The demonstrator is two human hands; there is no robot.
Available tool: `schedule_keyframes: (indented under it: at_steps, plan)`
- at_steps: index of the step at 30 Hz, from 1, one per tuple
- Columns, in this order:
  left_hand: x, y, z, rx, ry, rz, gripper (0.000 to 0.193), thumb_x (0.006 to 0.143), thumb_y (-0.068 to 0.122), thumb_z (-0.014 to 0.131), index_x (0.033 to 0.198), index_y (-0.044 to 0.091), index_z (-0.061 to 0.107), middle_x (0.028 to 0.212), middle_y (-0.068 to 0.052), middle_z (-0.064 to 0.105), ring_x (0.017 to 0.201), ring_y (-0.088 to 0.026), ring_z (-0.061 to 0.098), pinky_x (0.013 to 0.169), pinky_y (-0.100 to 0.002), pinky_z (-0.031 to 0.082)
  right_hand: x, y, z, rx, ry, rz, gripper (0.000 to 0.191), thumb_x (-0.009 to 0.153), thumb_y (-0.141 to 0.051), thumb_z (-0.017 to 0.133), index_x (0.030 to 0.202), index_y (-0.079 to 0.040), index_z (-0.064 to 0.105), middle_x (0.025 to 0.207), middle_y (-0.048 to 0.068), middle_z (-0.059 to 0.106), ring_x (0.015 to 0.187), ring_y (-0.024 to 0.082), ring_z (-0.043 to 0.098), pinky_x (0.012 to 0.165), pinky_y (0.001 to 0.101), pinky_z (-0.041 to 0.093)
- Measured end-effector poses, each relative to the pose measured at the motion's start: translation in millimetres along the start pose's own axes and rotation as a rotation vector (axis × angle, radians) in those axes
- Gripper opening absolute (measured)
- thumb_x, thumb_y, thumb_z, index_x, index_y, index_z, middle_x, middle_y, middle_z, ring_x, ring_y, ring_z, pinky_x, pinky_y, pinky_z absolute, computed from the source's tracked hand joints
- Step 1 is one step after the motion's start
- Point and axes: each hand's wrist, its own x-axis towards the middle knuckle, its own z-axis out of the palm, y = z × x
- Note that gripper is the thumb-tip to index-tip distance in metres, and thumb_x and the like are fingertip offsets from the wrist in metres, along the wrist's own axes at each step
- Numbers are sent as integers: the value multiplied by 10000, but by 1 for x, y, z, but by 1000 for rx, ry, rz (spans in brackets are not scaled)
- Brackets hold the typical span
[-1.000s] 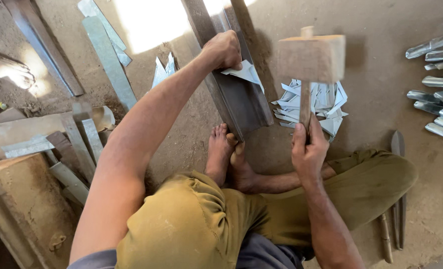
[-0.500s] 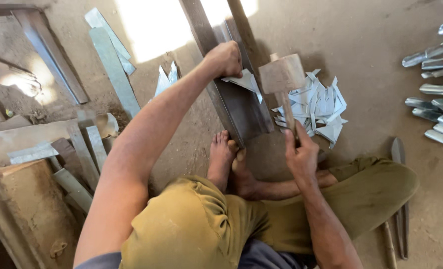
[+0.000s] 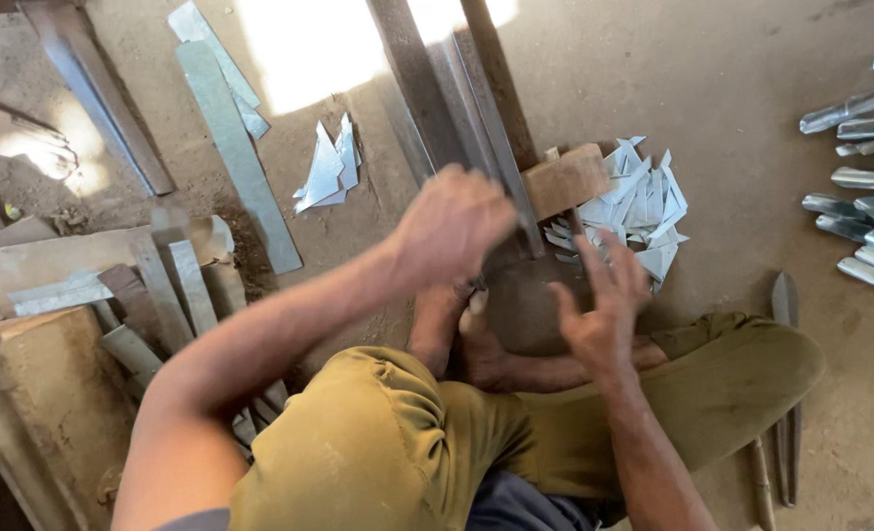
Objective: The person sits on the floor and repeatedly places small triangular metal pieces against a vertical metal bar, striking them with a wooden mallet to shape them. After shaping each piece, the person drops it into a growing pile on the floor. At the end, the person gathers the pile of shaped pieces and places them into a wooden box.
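Person seated on the dirt floor point(image 3: 752, 79), feet braced at a dark steel rail point(image 3: 427, 88). Left hand point(image 3: 452, 221) loosely curled over the rail, blurred; what it pinches I cannot tell. Right hand point(image 3: 599, 315) spread, empty. Wooden mallet point(image 3: 565, 182) lies beside the rail on cut sheet-metal pieces point(image 3: 643, 211). Judged step: repositioning between blows. Next calls for regripping the mallet.

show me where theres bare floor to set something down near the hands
Bare dirt lies between the pile of cut metal scraps and the row of shaped metal pieces at right. Crowded: around the left hand, right hand and wooden mallet, and among the metal strips at left.
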Motion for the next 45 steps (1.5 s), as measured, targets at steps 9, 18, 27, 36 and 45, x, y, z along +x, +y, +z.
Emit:
schedule_keyframes:
  at_steps: [9,18,27,36,45]
  plan:
    - [-79,1,63,-1714,-9,-469,227,881,129,803,1036,46,661,928,8,680,888,-90,654,802,-273,564,49,-40,10,431,-237,-366,343,691,88,735,901,-180,773,1493,75,601,1391,318,474,1076,403,441]
    - [-57,-43,128,-1769,1058,-808,119,995,110,701,1026,18,632,915,-64,706,827,-180,724,750,-347,645,9,46,53,-134,-139,170,539,841,-108,824,1317,5,597,1266,220,586,1210,411,520,1017,512,458]
    - [-47,-44,117,-1905,1080,-912,183,981,120,694,1084,-5,609,959,-109,727,838,-207,750,708,-342,679,-12,93,56,64,-194,391,335,1008,-148,675,1262,17,532,983,191,672,873,342,665,777,469,520]
    - [-48,-50,126,-1857,1094,-907,178,971,120,698,1061,9,591,926,-95,724,809,-196,746,694,-356,690,-3,15,-9,595,-185,465,399,1045,-217,596,1397,-53,509,805,31,648,648,82,590,576,257,501]
    - [-46,-49,126,-1848,1126,-873,142,979,103,685,1045,36,579,905,-81,711,819,-214,755,681,-357,687,-11,-17,18,409,-55,61,281,1073,-304,575,1069,-27,621,617,30,553,515,134,525,491,297,440]
